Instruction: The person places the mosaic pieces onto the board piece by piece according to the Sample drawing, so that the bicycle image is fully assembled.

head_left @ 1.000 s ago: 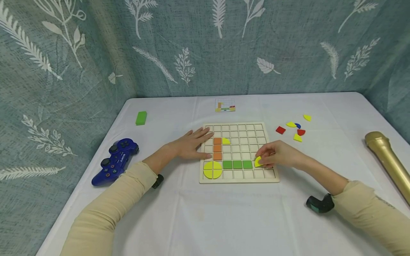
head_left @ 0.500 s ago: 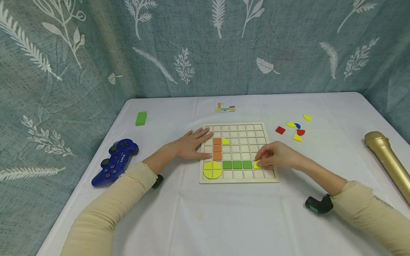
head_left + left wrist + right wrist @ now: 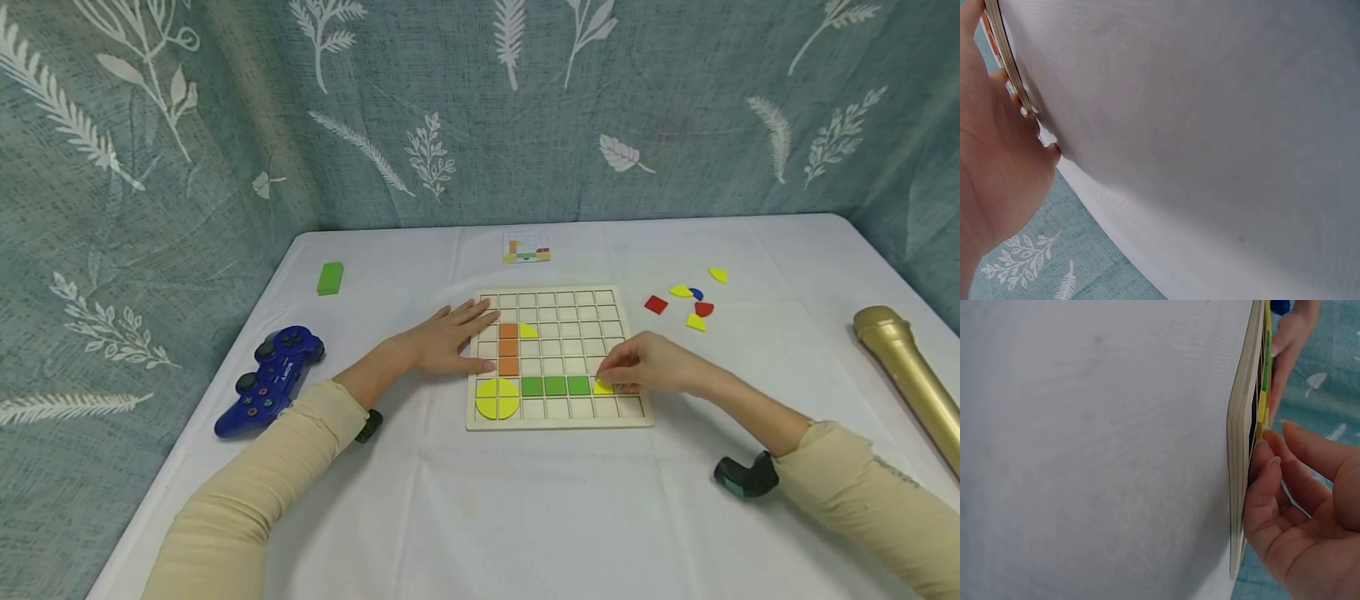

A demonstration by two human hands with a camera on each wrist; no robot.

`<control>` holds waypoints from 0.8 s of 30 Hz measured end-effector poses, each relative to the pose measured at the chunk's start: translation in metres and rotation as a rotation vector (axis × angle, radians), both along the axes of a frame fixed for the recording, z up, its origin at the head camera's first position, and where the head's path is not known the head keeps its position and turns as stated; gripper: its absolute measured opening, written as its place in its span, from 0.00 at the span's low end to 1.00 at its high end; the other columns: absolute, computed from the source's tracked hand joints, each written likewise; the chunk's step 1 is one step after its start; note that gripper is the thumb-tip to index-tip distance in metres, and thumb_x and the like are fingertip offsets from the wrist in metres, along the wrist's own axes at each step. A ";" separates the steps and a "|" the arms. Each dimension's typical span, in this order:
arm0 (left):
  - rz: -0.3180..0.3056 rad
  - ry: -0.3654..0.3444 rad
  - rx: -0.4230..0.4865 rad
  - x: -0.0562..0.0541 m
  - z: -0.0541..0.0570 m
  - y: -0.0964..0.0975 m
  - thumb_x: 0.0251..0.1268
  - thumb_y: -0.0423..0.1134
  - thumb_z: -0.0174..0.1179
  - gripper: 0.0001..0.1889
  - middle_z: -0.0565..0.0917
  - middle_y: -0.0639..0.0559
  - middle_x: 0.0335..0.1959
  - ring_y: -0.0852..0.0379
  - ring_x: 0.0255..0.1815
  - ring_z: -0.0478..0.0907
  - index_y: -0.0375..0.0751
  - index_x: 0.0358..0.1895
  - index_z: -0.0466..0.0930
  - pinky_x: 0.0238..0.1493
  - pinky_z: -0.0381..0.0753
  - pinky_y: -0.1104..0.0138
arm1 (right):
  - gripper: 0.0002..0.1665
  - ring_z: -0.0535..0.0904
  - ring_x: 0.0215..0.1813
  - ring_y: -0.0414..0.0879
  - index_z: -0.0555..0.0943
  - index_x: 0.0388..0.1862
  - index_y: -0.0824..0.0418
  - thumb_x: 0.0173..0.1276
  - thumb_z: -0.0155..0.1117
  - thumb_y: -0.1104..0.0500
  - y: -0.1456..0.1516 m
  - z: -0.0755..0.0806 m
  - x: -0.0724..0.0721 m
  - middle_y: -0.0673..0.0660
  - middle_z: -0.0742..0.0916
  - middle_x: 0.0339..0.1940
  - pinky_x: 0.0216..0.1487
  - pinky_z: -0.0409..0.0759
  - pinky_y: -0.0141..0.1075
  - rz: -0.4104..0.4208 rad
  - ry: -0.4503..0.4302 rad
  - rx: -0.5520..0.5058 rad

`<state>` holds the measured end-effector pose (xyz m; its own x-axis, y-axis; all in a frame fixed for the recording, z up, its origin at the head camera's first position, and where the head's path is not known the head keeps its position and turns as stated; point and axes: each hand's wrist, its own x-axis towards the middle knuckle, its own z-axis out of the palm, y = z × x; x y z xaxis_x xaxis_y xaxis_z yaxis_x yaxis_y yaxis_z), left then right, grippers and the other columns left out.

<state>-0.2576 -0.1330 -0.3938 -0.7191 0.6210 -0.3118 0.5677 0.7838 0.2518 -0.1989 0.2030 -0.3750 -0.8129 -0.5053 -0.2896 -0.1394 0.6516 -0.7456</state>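
A pale wooden grid board (image 3: pixel 562 421) lies flat on the table. My left hand (image 3: pixel 446 340) rests across its left edge with fingers spread. In the left wrist view, that hand (image 3: pixel 1004 150) lies along the board's side (image 3: pixel 1007 56). At the right of the board, my right hand (image 3: pixel 645 362) has its fingertips on a yellow quarter-circle tile (image 3: pixel 602 387), beside a row of green square tiles (image 3: pixel 555 386). The right wrist view has the thumb and fingers (image 3: pixel 1297 434) gathered at that yellow tile (image 3: pixel 1262 412). Orange square tiles (image 3: pixel 509 350) and a yellow circle of quarter tiles (image 3: pixel 498 399) also sit in the grid.
Loose yellow, red and blue tiles (image 3: pixel 656 305) lie right of the board. Behind it is a small pattern card (image 3: pixel 527 247). A green block (image 3: pixel 330 278) and a blue game controller (image 3: pixel 273 379) are at left, a gold microphone (image 3: pixel 903 375) at far right.
My right hand has lowered the yellow quarter-circle tile from a tilted position to lie in the grid beside the green row. The left hand has stayed in place.
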 end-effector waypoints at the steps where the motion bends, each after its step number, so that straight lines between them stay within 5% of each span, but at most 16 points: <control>1: 0.000 0.000 0.001 0.000 0.000 0.000 0.63 0.71 0.45 0.47 0.34 0.55 0.77 0.56 0.75 0.28 0.55 0.78 0.35 0.72 0.32 0.53 | 0.11 0.73 0.27 0.44 0.85 0.40 0.63 0.66 0.65 0.57 -0.001 0.000 0.000 0.50 0.81 0.23 0.30 0.72 0.32 0.000 -0.002 0.002; 24: 0.000 -0.007 0.008 0.001 0.002 -0.001 0.63 0.70 0.46 0.47 0.34 0.56 0.77 0.56 0.75 0.28 0.55 0.78 0.36 0.72 0.32 0.53 | 0.10 0.72 0.25 0.43 0.84 0.35 0.62 0.69 0.63 0.56 -0.004 0.005 -0.005 0.51 0.77 0.19 0.27 0.70 0.31 0.028 -0.047 0.021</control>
